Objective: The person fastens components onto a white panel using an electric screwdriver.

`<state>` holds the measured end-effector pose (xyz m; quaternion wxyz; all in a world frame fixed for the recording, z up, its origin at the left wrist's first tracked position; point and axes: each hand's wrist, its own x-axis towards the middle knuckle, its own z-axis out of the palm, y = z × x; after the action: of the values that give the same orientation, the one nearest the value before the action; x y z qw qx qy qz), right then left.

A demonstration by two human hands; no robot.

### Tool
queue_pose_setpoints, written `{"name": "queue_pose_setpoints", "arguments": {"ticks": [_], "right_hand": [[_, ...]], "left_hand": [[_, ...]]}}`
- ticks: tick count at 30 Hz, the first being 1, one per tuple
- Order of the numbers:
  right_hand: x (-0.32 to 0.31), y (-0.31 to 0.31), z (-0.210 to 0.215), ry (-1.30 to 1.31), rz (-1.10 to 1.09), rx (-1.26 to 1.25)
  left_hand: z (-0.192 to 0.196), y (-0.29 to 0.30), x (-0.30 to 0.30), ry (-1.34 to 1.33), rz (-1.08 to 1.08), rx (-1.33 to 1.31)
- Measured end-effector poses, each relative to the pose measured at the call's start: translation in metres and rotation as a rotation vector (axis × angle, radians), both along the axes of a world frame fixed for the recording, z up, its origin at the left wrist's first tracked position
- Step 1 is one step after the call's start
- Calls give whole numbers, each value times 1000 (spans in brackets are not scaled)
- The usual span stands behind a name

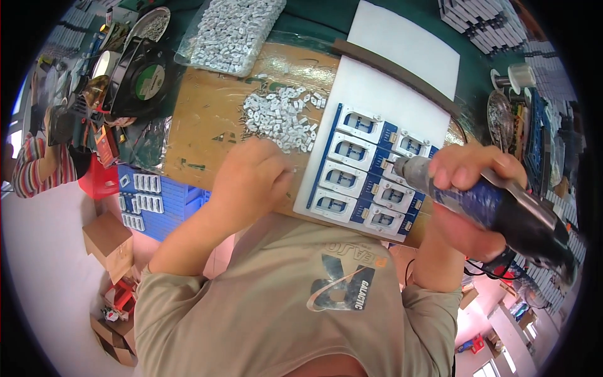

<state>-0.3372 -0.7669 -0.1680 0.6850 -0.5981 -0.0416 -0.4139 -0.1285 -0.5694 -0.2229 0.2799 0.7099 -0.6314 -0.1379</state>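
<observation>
My right hand (468,173) is wrapped round a blue and black electric screwdriver (526,220). Its tip points left and sits over the blue circuit board panel (384,154), between the two columns of white frames (350,151); whether it touches a screw is too small to tell. My left hand (254,173) is closed, fingers curled, at the near edge of a loose pile of small white plastic pieces (279,116). What its fingertips hold, if anything, is hidden. Under the panel lies a white foam sheet (383,85).
A clear bag of white pieces (232,34) lies at the back, left of a brown strip (396,75) across the foam. On the left stand a black fan (141,81) and a metal dish (151,25). Stacked boards (487,25) fill the back right. Another person's striped sleeve (31,163) shows far left.
</observation>
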Motion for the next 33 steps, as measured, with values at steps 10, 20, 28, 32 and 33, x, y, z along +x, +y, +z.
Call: {"name": "queue_pose_setpoints", "arguments": {"ticks": [10, 20, 28, 32, 33], "right_hand": [[4, 15, -7, 71, 19, 30], [10, 10, -14, 78, -29, -96], [10, 10, -14, 69, -42, -126], [9, 10, -15, 62, -36, -117], [9, 10, -14, 69, -44, -113]], "left_hand": [[0, 21, 13, 2, 147, -9], [3, 12, 13, -121, 4, 32], [6, 17, 9, 84, -49, -11], [-3, 19, 5, 74, -31, -49], [-4, 18, 4, 75, -33, -48]]}}
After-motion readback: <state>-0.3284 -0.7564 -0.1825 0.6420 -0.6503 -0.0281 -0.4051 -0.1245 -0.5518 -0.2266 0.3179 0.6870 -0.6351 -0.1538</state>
